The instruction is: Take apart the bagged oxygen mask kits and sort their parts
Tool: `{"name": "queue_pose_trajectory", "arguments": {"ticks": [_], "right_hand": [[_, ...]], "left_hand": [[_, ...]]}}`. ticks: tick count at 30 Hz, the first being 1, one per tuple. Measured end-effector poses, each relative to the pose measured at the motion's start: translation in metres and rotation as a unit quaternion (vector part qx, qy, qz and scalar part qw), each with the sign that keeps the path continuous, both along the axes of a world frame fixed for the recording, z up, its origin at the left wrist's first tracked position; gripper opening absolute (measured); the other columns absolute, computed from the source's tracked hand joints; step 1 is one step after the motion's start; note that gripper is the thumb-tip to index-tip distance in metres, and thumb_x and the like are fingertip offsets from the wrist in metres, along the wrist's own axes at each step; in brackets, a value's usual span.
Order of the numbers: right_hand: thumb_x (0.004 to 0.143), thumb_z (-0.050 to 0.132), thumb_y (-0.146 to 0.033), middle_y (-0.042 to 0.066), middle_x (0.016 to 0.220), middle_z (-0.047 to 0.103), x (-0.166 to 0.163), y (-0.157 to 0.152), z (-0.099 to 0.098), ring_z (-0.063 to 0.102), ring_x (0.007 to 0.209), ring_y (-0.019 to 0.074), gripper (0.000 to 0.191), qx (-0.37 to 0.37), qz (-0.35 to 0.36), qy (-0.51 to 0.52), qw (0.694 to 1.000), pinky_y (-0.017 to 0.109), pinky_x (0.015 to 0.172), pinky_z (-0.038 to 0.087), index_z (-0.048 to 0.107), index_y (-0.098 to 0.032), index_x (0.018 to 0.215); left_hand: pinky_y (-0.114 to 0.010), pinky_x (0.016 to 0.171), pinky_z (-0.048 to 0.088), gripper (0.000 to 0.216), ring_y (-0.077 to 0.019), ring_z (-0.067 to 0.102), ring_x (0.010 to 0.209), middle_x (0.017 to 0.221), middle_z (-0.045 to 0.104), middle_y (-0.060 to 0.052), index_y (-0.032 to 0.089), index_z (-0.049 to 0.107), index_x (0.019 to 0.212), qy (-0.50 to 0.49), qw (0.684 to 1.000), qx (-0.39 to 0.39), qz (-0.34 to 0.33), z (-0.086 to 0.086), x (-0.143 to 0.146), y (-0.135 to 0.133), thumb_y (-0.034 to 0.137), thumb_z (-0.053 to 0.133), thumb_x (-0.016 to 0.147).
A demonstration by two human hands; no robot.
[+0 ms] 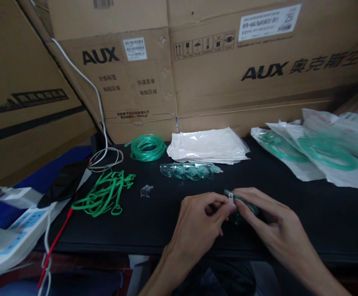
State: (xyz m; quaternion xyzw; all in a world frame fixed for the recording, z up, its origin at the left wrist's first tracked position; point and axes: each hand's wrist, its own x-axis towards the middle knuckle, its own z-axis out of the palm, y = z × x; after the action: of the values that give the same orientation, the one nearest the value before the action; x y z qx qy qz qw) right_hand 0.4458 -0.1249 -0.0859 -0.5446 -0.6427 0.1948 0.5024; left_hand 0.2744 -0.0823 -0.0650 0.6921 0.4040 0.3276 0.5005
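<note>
Both of my hands meet over the front of the black table [290, 197]. My right hand [268, 218] is closed around a clear green mask [239, 203]. My left hand [197, 224] pinches a small pale piece at the mask's top edge; I cannot make out what it is. Just beyond my hands lies a row of stacked clear green masks [189, 170]. Small clear clips [146, 190] lie to their left.
A pile of green elastic straps [103, 195] and a coil of green tubing [147, 147] lie at the left. Flat white bags [208, 146] sit at the back, packed tubing bags [317, 156] at the right. Power strips [15, 230] and cables hang off the left edge. Cardboard boxes [228, 61] wall the back.
</note>
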Motion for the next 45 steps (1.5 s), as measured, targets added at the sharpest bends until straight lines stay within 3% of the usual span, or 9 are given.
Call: {"name": "queue_pose_trajectory", "arguments": {"ticks": [6, 9, 13, 16, 23, 26, 32, 39, 45], "right_hand": [[0.094, 0.064, -0.031, 0.006, 0.095, 0.074, 0.001, 0.001, 0.001, 0.071, 0.086, 0.0201, 0.017, -0.022, -0.005, 0.001, 1.000, 0.026, 0.075, 0.055, 0.078, -0.022, 0.094], [0.094, 0.063, -0.034, 0.005, 0.093, 0.075, 0.002, -0.001, -0.001, 0.071, 0.084, 0.0194, 0.019, -0.036, -0.013, 0.001, 0.999, 0.025, 0.073, 0.055, 0.078, -0.022, 0.095], [0.094, 0.063, -0.040, 0.006, 0.096, 0.077, 0.004, 0.000, -0.004, 0.072, 0.087, 0.0202, 0.024, -0.039, -0.005, 0.005, 0.999, 0.024, 0.076, 0.056, 0.078, -0.022, 0.096], [0.093, 0.064, -0.043, 0.006, 0.097, 0.079, 0.003, 0.002, -0.006, 0.074, 0.087, 0.0207, 0.026, -0.045, -0.001, 0.004, 0.999, 0.024, 0.076, 0.057, 0.079, -0.023, 0.097], [0.088, 0.068, -0.051, 0.006, 0.101, 0.080, 0.001, 0.004, -0.010, 0.076, 0.096, 0.0242, 0.034, -0.072, -0.026, 0.027, 0.997, 0.025, 0.082, 0.060, 0.076, -0.023, 0.106], [0.091, 0.064, -0.052, 0.007, 0.103, 0.079, 0.000, 0.002, -0.007, 0.075, 0.096, 0.0243, 0.036, -0.087, 0.002, 0.031, 0.996, 0.025, 0.079, 0.060, 0.073, -0.022, 0.111], [0.094, 0.064, -0.043, 0.009, 0.121, 0.072, 0.002, 0.000, -0.005, 0.070, 0.109, 0.0239, 0.035, -0.101, 0.083, 0.037, 0.991, 0.030, 0.095, 0.056, 0.065, -0.023, 0.123], [0.095, 0.064, -0.043, 0.009, 0.119, 0.072, 0.003, 0.003, -0.011, 0.067, 0.113, 0.0255, 0.039, -0.120, 0.099, 0.065, 0.986, 0.033, 0.097, 0.055, 0.063, -0.024, 0.129], [0.094, 0.064, -0.048, 0.007, 0.106, 0.075, 0.003, 0.002, -0.009, 0.068, 0.110, 0.0267, 0.043, -0.132, 0.085, 0.057, 0.986, 0.035, 0.096, 0.056, 0.067, -0.023, 0.128]], "left_hand": [[-0.018, 0.053, 0.046, 0.016, -0.0083, 0.059, 0.054, 0.073, 0.068, 0.003, 0.020, 0.076, 0.093, 0.010, 0.998, 0.029, -0.047, -0.001, -0.002, 0.000, 0.030, 0.064, 0.094], [-0.021, 0.060, 0.049, 0.009, -0.0104, 0.061, 0.064, 0.083, 0.069, 0.003, 0.022, 0.074, 0.095, 0.059, 0.993, 0.104, -0.017, -0.003, -0.003, 0.001, 0.029, 0.071, 0.091], [-0.028, 0.089, 0.054, 0.034, -0.0164, 0.066, 0.100, 0.120, 0.068, 0.000, 0.027, 0.067, 0.119, 0.097, 0.966, 0.241, -0.007, -0.004, -0.008, 0.005, 0.025, 0.077, 0.087], [-0.033, 0.104, 0.047, 0.037, -0.0179, 0.059, 0.118, 0.128, 0.069, 0.002, 0.028, 0.064, 0.125, 0.110, 0.941, 0.316, -0.052, -0.002, -0.014, 0.009, 0.026, 0.074, 0.089], [-0.036, 0.096, 0.047, 0.045, -0.0196, 0.062, 0.111, 0.123, 0.072, 0.002, 0.028, 0.063, 0.128, 0.151, 0.916, 0.365, -0.073, 0.002, -0.021, 0.013, 0.034, 0.078, 0.087], [-0.037, 0.094, 0.047, 0.034, -0.0202, 0.064, 0.107, 0.118, 0.074, 0.000, 0.026, 0.067, 0.120, 0.153, 0.911, 0.377, -0.073, 0.001, -0.025, 0.015, 0.032, 0.076, 0.089], [-0.035, 0.092, 0.050, 0.027, -0.0199, 0.065, 0.102, 0.113, 0.076, -0.001, 0.024, 0.070, 0.116, 0.132, 0.913, 0.379, -0.067, 0.002, -0.034, 0.021, 0.028, 0.074, 0.090], [-0.036, 0.097, 0.051, 0.044, -0.0201, 0.064, 0.111, 0.126, 0.072, -0.003, 0.024, 0.063, 0.133, 0.118, 0.909, 0.393, -0.074, 0.001, -0.035, 0.024, 0.027, 0.073, 0.091], [-0.036, 0.096, 0.052, 0.040, -0.0199, 0.066, 0.106, 0.121, 0.075, -0.003, 0.023, 0.067, 0.130, 0.101, 0.907, 0.395, -0.104, 0.001, -0.038, 0.026, 0.027, 0.074, 0.090]]}}
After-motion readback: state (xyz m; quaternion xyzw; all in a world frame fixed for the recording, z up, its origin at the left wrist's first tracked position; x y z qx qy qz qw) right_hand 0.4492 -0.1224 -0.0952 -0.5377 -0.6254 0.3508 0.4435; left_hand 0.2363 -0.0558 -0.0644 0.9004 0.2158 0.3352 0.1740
